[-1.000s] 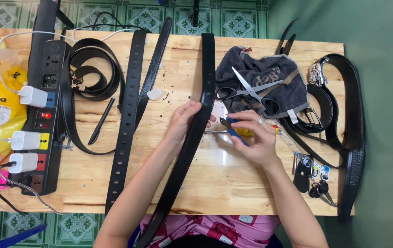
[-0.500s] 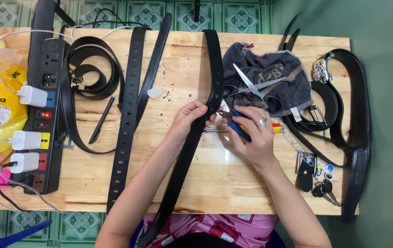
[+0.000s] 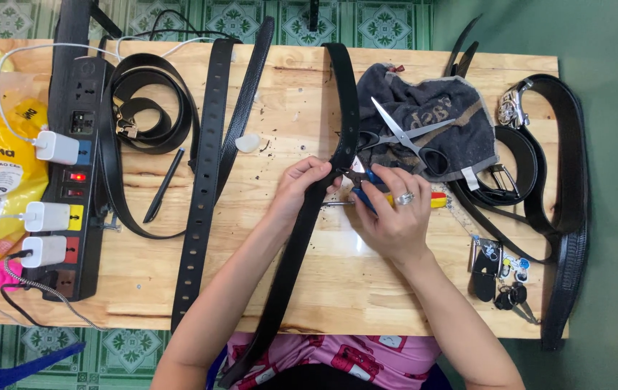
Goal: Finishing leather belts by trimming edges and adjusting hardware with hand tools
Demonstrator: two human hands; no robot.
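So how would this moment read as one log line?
left hand: grip on black belt | right hand: blue-handled tool at belt | scissors on cloth

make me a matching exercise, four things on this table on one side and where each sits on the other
Things:
1. scissors
2. power strip
3. keys
4. black belt

Places:
a. far left of the table, chargers plugged in
b. on the grey cloth
c. under the left hand, running toward the person
d. right of the right hand, near the table's front edge

Pairs: 1-b, 2-a, 3-d, 4-c
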